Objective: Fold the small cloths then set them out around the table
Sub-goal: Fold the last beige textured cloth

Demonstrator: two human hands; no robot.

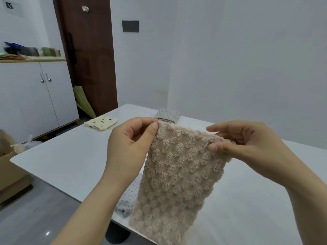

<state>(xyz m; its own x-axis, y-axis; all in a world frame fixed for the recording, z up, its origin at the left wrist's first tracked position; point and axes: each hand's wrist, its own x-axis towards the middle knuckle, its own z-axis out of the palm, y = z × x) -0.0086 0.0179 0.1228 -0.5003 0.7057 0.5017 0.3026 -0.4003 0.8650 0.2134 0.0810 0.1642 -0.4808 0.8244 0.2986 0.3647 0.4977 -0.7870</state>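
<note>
Lower centre of the frame: a pale grey dotted flat cloth [130,197] is seen lying on the near edge of the white rectangular table [70,156], partly hidden by what hangs in front of it. A beige fluffy bobble-textured cloth [177,174] is held up above the table, hanging lengthwise, looking already halved into a narrow strip.

- Its top left corner is pinched between thumb and forefinger of the left hand [131,138].
- Its top right corner is pinched under the thumb of the right hand [244,144], with the forefinger stretched out above the edge.

Step judged: folding of the beige cloth is in progress, not finished.

Next move, as judged: the top edge is to be brought down to the bottom edge, or the strip laid flat first; corners need to be kept matched, since the pile is thick and springy.

Further back, centre left, a cream polka-dot folded cloth [101,122] is already set out. At the far edge, just above the hands, a grey waffle-textured folded cloth [167,114] is set out too.
</note>
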